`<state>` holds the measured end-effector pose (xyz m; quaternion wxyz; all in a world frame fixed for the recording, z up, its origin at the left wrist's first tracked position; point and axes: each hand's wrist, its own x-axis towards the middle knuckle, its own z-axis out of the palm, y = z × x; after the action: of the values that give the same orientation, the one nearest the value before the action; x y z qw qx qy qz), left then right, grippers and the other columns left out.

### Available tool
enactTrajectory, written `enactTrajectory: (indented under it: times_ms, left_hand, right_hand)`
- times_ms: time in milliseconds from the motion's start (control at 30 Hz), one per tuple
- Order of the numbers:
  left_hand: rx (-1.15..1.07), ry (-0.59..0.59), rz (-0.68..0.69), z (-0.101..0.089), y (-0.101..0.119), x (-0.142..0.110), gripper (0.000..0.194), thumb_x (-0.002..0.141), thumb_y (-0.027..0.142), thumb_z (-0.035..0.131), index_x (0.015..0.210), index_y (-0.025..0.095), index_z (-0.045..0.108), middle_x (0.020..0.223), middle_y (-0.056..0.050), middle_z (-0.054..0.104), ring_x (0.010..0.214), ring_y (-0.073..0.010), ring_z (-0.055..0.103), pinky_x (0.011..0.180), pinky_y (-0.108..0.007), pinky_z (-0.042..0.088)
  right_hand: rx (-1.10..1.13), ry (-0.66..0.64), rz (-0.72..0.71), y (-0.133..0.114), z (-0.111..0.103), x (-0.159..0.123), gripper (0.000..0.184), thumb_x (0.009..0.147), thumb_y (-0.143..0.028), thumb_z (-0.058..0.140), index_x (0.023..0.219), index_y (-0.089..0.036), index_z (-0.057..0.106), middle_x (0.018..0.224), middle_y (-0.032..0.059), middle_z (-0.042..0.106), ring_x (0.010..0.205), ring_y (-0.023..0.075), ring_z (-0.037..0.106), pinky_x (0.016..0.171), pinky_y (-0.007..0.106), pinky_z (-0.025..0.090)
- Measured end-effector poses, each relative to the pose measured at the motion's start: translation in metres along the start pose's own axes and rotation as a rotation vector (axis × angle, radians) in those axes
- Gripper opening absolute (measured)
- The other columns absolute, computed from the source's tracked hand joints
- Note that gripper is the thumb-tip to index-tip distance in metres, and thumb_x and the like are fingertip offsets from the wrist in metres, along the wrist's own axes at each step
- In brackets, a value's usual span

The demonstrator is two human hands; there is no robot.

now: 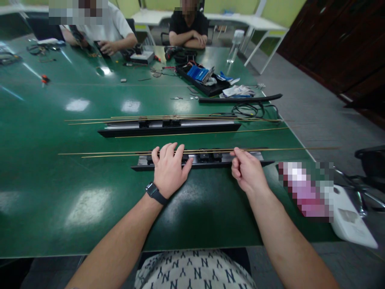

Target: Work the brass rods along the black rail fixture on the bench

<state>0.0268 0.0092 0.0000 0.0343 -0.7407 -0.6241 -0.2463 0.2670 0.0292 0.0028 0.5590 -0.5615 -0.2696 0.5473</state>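
Observation:
A long black housing (207, 165) with a silvery inner channel and dark blocks lies across the table in front of me. Thin brass-coloured rods (99, 154) run lengthwise over it and stick out past both ends. My left hand (170, 168) rests flat over the housing's left part, fingers spread across the rods, hiding what is beneath. At the right part, my right hand (248, 170) is closed in a pinch on a thin rod; the other fingers are curled in. Farther back is a second black housing (171, 131), also with thin rods along it.
The green table (90, 224) carries a black tray (207, 86) with blue packs, gloves (239, 91), a dark curved strip (240, 99), a coiled cable (249, 109) and a bottle (234, 48). Two people sit opposite. A white object (350, 216) lies at the right edge.

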Motion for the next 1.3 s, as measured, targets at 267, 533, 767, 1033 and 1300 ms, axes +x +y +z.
enactTrajectory:
  times_ms: [267,533,767,1033,1300]
  left_hand:
    - [-0.003,-0.004,-0.006,0.0003,-0.0002,0.0001,0.044,0.1,0.045,0.055,0.136,0.021,0.062,0.142,-0.017,0.063,0.137,-0.0349,0.052,0.12,-0.06,0.024]
    - [0.014,-0.007,0.001,-0.0009,0.0001,0.0004,0.044,0.1,0.046,0.055,0.135,0.019,0.063,0.141,-0.017,0.063,0.136,-0.0346,0.053,0.119,-0.059,0.025]
    - [0.004,-0.004,0.0,-0.0007,-0.0005,0.0005,0.044,0.1,0.046,0.055,0.135,0.021,0.063,0.141,-0.017,0.063,0.136,-0.0348,0.053,0.119,-0.059,0.025]
    - [0.012,0.001,0.002,0.0002,-0.0007,0.0001,0.044,0.1,0.045,0.055,0.135,0.02,0.063,0.14,-0.017,0.064,0.136,-0.0347,0.053,0.119,-0.059,0.025]
    - [0.001,-0.005,-0.002,-0.0002,-0.0008,0.0007,0.044,0.1,0.045,0.055,0.135,0.02,0.063,0.141,-0.017,0.064,0.137,-0.0348,0.052,0.12,-0.059,0.024]
  right_hand:
    - [-0.033,-0.01,-0.008,0.0014,-0.0032,0.0017,0.036,0.081,-0.049,0.082,0.087,-0.018,0.064,0.047,-0.0071,0.051,0.028,0.0062,0.038,0.026,0.016,0.022]
    - [-0.019,-0.02,-0.004,0.0013,-0.0033,0.0018,0.037,0.079,-0.047,0.085,0.087,-0.018,0.064,0.048,-0.008,0.05,0.028,0.0055,0.036,0.026,0.016,0.022]
    - [0.005,0.007,-0.002,-0.0004,-0.0028,0.0002,0.033,0.08,-0.043,0.083,0.085,-0.018,0.063,0.047,-0.0077,0.051,0.029,0.0062,0.037,0.025,0.017,0.021]
    - [-0.065,-0.023,0.0,-0.0005,-0.0022,-0.0014,0.039,0.075,-0.047,0.087,0.087,-0.017,0.066,0.048,-0.0071,0.052,0.029,0.0055,0.038,0.026,0.016,0.021]
    - [-0.009,-0.002,0.003,-0.0022,-0.0016,-0.0018,0.032,0.077,-0.041,0.086,0.084,-0.018,0.064,0.048,-0.0076,0.051,0.03,0.0054,0.037,0.026,0.015,0.021]
